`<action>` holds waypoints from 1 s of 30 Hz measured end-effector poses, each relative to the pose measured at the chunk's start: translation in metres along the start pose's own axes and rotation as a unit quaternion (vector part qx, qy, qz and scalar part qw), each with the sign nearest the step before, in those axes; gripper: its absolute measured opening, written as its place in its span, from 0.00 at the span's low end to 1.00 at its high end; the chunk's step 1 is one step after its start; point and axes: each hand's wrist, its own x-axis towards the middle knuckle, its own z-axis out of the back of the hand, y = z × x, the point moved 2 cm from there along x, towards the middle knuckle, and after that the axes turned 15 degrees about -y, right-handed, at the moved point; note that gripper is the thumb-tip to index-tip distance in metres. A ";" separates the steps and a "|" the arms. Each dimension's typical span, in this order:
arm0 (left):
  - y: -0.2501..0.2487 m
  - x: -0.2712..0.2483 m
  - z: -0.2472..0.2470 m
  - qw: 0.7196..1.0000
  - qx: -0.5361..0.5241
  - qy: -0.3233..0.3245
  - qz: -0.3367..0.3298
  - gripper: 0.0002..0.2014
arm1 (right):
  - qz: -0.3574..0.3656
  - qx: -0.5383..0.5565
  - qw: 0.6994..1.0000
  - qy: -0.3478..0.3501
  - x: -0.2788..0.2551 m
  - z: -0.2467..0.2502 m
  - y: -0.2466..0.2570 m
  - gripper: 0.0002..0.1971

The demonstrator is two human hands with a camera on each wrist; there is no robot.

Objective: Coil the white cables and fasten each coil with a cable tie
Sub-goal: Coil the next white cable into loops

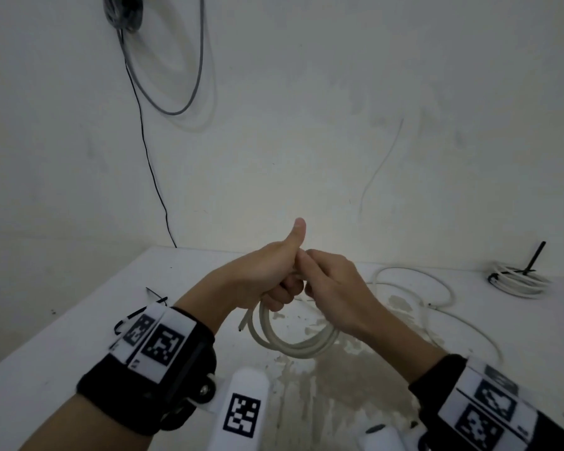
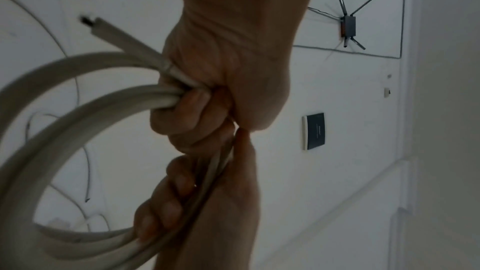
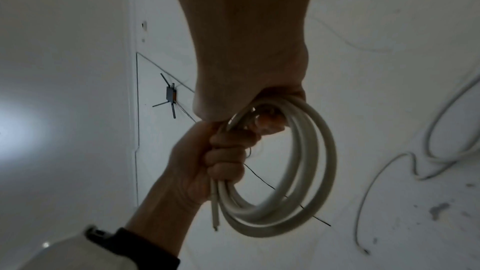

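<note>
Both the left hand [image 1: 271, 281] and right hand [image 1: 332, 288] grip the springy, light coil of white round cable [image 1: 290, 336] at its top, above the counter [image 1: 62, 346]; hold the crossing strands.

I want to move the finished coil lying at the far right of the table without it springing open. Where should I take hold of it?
Grip the tied coil at the spot where the black cable tie cinches its loops, coming from above. It lies flat on the table, and the tie's tail sticks upward there, so a grip at the bundled strands should keep the loops together.
</note>
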 end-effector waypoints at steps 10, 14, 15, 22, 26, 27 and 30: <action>0.003 0.001 0.011 0.997 -0.014 0.052 -0.050 0.33 | -0.020 0.056 0.991 -0.119 0.007 0.015 -0.004 0.36; 0.005 -0.003 -0.001 0.997 -0.058 -0.017 -0.053 0.30 | -0.042 0.065 0.986 -0.150 0.011 0.016 -0.004 0.30; 0.006 -0.002 -0.005 0.994 -0.083 -0.047 -0.055 0.28 | -0.064 0.085 0.982 -0.159 0.011 0.015 -0.005 0.27; 0.011 0.005 -0.009 0.932 -0.305 -0.182 -0.073 0.24 | -0.186 0.246 0.936 -0.168 0.017 0.019 -0.002 0.21; 0.012 0.009 -0.003 0.892 -0.395 -0.206 -0.074 0.24 | -0.235 0.258 0.926 -0.142 0.006 0.010 -0.005 0.23; 0.013 0.009 -0.004 0.890 -0.399 -0.205 -0.075 0.24 | -0.247 0.281 0.917 -0.137 0.004 0.007 -0.005 0.22; 0.017 0.010 -0.007 0.896 -0.394 -0.192 -0.064 0.24 | -0.271 0.334 0.893 -0.132 0.004 0.004 -0.009 0.19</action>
